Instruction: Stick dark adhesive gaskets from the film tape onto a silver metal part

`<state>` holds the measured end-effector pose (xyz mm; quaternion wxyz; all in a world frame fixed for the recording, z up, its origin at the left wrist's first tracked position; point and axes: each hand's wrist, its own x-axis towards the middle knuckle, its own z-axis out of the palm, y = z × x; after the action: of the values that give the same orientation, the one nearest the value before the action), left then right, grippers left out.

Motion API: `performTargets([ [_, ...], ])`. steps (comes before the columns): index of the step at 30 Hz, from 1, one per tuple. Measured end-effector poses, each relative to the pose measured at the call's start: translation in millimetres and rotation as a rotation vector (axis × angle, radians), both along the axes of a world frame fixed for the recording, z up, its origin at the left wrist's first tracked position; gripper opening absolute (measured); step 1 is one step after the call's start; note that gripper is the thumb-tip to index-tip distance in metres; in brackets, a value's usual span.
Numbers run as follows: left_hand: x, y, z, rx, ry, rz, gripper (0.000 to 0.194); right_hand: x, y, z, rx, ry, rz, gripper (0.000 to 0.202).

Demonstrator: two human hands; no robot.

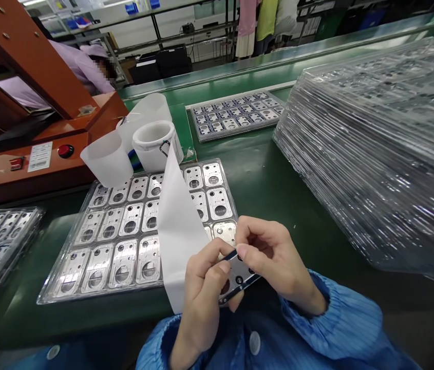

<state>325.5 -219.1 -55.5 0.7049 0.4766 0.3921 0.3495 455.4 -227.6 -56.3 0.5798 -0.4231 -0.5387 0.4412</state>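
Left hand (205, 288) is wrapped around the lower edge of a small dark metal plate (240, 275), thumb on top, so it's gripping the part just above the lap. Right hand (274, 257) pinches the plate's upper edge with fingertips closed on it. Looks like 2 hands steady it so the face with the holes stays up and readable.

A long strip of white film (178, 226) runs from behind the left hand up to a white roll (155, 141) sitting past the tray, so the strip hangs loose across the tray rather than lying flat. Can't tell if the left fingers also clamp the film.

The clear tray (135, 231) of silver plates sits just ahead on the green bench (270, 180), within easy reach. A tall stack of empty clear trays (386, 154) is off to the right, and another filled tray (236, 115) lies further back.
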Motion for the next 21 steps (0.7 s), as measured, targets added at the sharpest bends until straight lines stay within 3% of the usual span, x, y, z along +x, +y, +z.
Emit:
performTargets([
  [7, -0.4, -1.7, 3.0, -0.086, -0.108, 0.098, 0.025, 0.4, -1.3, -5.0, 0.045, 0.093, -0.095, 0.021],
  [14, 9.1, -7.6, 6.4, -0.062, -0.039, 0.309, 0.026, -0.9, -3.1, -1.8, 0.045, -0.035, -0.088, 0.018],
  [17, 8.5, -7.1, 1.2, -0.047, -0.086, 0.297, 0.023, -1.2, -2.6, -0.5, 0.052, -0.105, -0.092, 0.017],
  [21, 3.1, -2.0, -9.3, -0.029, -0.305, 0.164, 0.018, -0.9, -1.4, -1.0, 0.033, -0.043, -0.142, 0.019],
])
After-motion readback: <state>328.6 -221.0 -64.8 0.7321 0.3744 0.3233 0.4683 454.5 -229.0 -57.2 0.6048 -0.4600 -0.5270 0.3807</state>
